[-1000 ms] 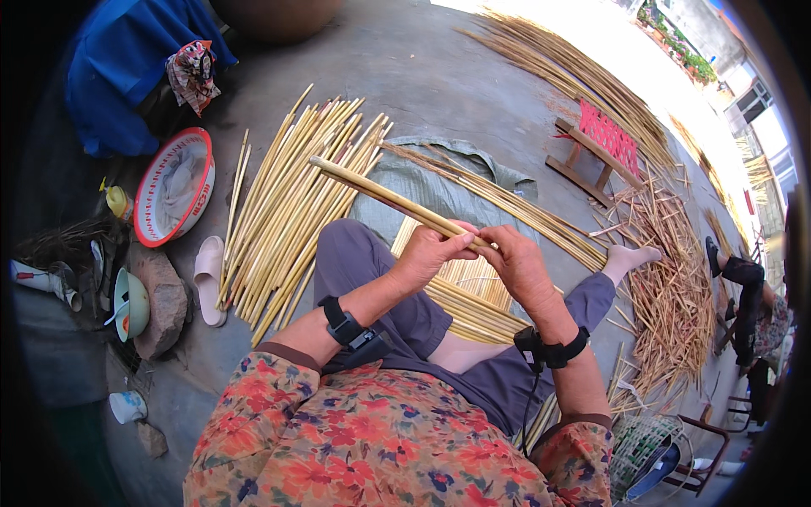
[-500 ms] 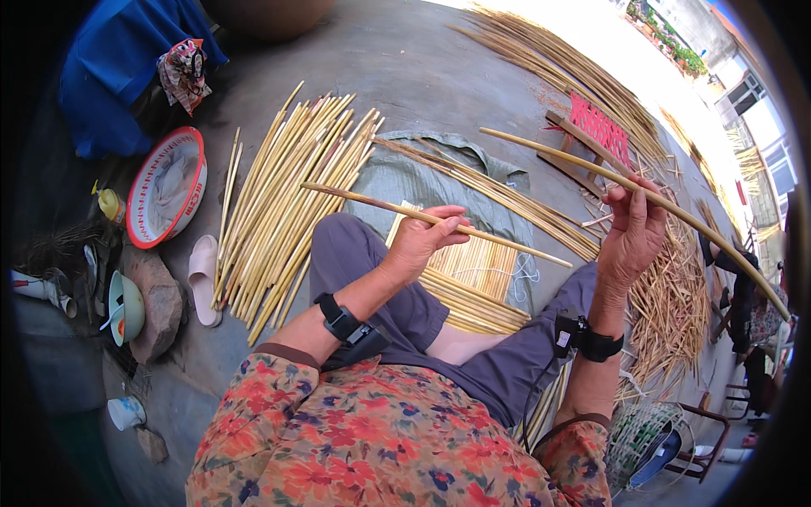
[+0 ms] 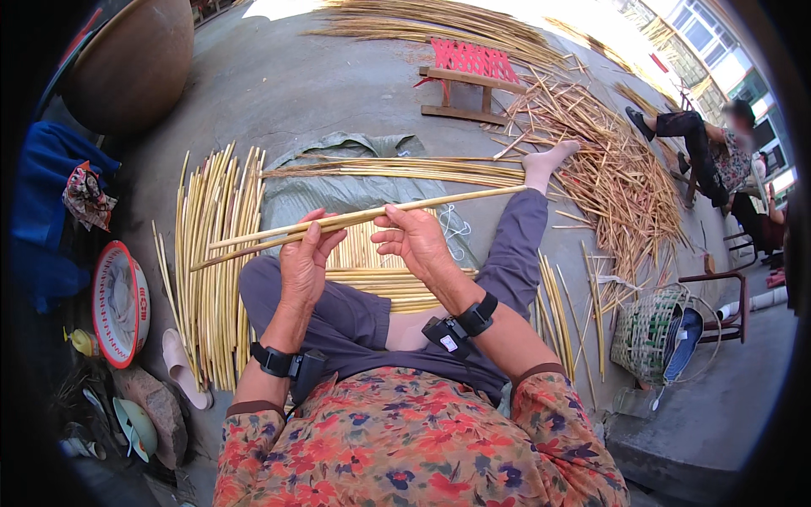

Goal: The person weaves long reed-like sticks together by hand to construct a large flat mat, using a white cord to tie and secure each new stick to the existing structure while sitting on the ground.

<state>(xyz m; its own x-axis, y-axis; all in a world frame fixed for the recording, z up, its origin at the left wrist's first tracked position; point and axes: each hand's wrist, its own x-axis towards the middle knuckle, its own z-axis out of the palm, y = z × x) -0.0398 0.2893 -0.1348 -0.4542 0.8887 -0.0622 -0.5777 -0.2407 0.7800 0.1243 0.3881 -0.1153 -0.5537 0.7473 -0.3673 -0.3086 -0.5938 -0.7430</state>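
Two slender stalks lie together across my lap, nearly level: a long pale stalk [image 3: 477, 196] and a shorter, darker-tipped stalk [image 3: 221, 258]. My left hand [image 3: 304, 264] pinches both where they overlap. The thumb and curled fingers of my right hand [image 3: 416, 243] grip the pale stalk farther right. Beneath my hands, between my legs, is a flat panel of stalks [image 3: 361, 249] laid side by side, with white string [image 3: 454, 226] at its right. Several loose yellow stalks [image 3: 393, 291] lie in front of it. All this rests on a grey-green plastic sheet [image 3: 300, 196].
A thick row of stalks [image 3: 203, 253] lies left; more [image 3: 405, 171] lie beyond the sheet. Scraps [image 3: 591, 160] are heaped right of my outstretched foot, near a wooden stool [image 3: 473, 89]. A woven basket [image 3: 646, 334] stands right, an enamel basin [image 3: 121, 304] left. Another person sits far right.
The two stalks, held apart before, now lie together. My right hand has come in from the right toward my left hand. The view has swung to the right.
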